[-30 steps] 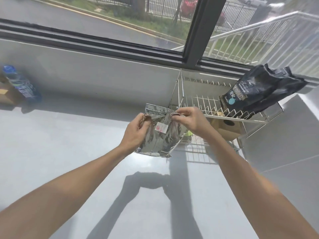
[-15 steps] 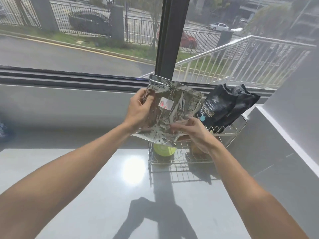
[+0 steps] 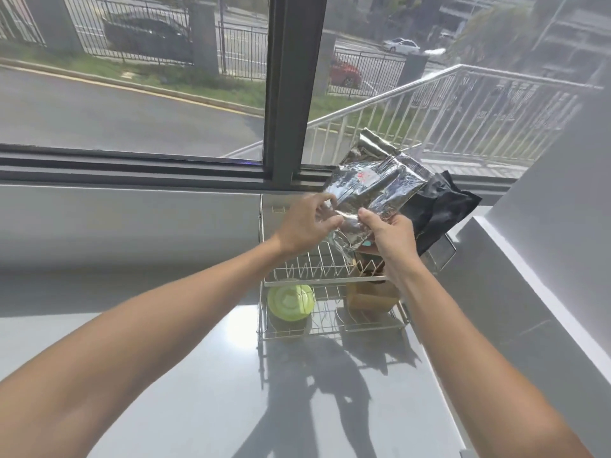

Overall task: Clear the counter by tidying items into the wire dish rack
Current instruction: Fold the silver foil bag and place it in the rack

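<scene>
A crinkled silver foil pouch (image 3: 373, 188) with a small white label hangs above the upper tier of the two-tier wire dish rack (image 3: 297, 280). My left hand (image 3: 305, 224) pinches the pouch's lower left edge. My right hand (image 3: 391, 234) grips its lower right edge from beneath. A black bag (image 3: 441, 206) leans on the rack's upper tier, just behind and right of the pouch. On the lower tier sit a green lidded container (image 3: 291, 299) and a brown cardboard box (image 3: 372, 297).
The rack stands on a grey counter (image 3: 165, 375) at the corner under a window (image 3: 132, 77). A grey side wall (image 3: 545, 242) rises right of the rack. The dark window frame post (image 3: 294, 87) stands behind it.
Both hands have carried the foil pouch up from counter level and to the right over the rack's upper tier, next to the black bag. The view has risen toward the window.
</scene>
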